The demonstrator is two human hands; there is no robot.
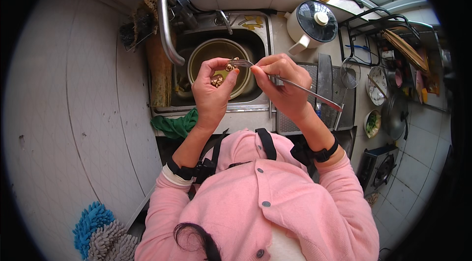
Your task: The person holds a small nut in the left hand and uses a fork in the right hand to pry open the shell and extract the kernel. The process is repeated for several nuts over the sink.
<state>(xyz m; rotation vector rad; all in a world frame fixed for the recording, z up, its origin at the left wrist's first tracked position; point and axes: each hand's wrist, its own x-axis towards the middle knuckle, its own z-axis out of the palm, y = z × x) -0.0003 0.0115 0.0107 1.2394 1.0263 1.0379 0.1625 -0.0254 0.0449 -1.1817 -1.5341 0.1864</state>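
Note:
My left hand holds small, knobbly golden-brown pieces between thumb and fingers; what they are is unclear. One lump shows at the fingertips and another lies lower, inside the curled fingers. In my right hand is a metal fork, gripped near its neck. Its tines point left and meet the upper lump, and its handle runs back past my wrist. Both hands are above a round metal basin in the steel sink. Yellowish liquid shows inside the basin, partly hidden by my hands.
A curved metal tube rises left of the basin; a small faucet is behind it. A green cloth lies at the sink's front. To the right are a cleaver, a strainer and a lidded white pot.

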